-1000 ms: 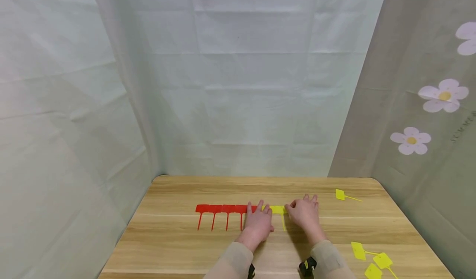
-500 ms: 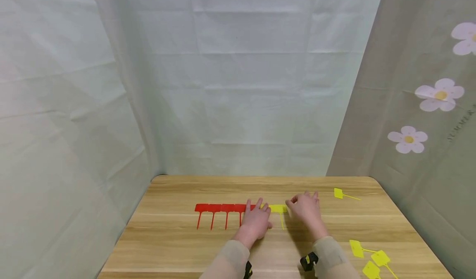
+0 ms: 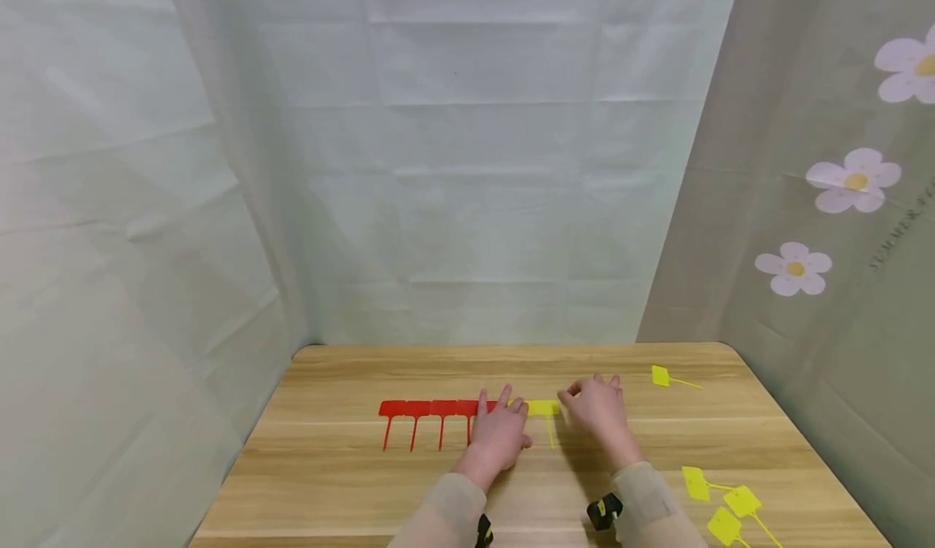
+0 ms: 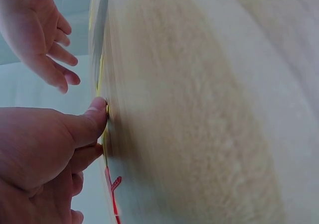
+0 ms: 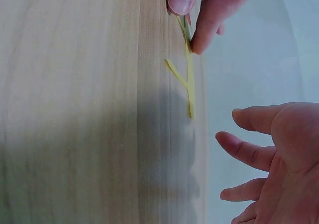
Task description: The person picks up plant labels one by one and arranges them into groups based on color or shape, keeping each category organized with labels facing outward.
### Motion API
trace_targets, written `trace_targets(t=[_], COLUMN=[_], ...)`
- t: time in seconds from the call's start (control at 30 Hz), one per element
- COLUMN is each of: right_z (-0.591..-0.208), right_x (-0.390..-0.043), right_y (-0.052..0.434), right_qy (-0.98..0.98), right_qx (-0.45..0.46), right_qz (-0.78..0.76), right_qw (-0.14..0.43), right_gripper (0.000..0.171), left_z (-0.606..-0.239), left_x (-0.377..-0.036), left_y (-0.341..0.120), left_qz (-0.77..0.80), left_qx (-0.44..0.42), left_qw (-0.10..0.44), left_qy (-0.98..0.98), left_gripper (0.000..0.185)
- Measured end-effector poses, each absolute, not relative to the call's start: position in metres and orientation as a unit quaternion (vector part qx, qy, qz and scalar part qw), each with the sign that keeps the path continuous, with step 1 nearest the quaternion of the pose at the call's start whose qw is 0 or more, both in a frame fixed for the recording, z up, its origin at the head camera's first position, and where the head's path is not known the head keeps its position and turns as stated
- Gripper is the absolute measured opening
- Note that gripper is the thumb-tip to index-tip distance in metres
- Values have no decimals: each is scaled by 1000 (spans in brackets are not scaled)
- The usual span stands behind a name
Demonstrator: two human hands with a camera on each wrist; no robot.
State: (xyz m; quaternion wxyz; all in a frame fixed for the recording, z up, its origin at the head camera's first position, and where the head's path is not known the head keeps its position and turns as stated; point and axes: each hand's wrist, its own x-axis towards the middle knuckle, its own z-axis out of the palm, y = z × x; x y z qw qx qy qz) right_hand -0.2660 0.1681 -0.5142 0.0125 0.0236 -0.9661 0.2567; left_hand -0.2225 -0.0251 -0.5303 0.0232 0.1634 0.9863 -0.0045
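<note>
A row of flat T-shaped tags with thin stems lies across the table, several red tags (image 3: 418,408) at the left and yellow ones at the right. My left hand (image 3: 500,436) rests over the middle of the row, fingers spread across the heads. In the left wrist view its thumb (image 4: 95,115) presses at a yellow stem. Part of the row is hidden beneath this hand. My right hand (image 3: 601,412) hovers by the right end of the last yellow tag (image 3: 543,407). The right wrist view shows its fingers (image 5: 249,151) apart, with nothing between them.
One loose yellow tag (image 3: 661,376) lies at the back right of the wooden table (image 3: 329,491). Several more yellow tags (image 3: 742,501) lie together at the front right, partly overlapping. Fabric sheets (image 3: 467,207) hang behind and at both sides.
The head view has shifted slightly. My right hand's fingertips have moved a little off the last yellow tag's edge; the left hand stays on the row.
</note>
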Motion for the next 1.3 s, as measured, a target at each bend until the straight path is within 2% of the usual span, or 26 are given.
trace_targets(t=[1.3], right_z=[-515], right_x=[-264], right_y=[172], right_qy=[-961], right_qx=[6], right_qz=[277], right_qw=[5], right_gripper=[30], left_z=[-526], left_x=[-220], left_y=[-25], left_qz=[18], left_qx=[152], left_qw=[38], left_qy=[987], left_gripper=[64])
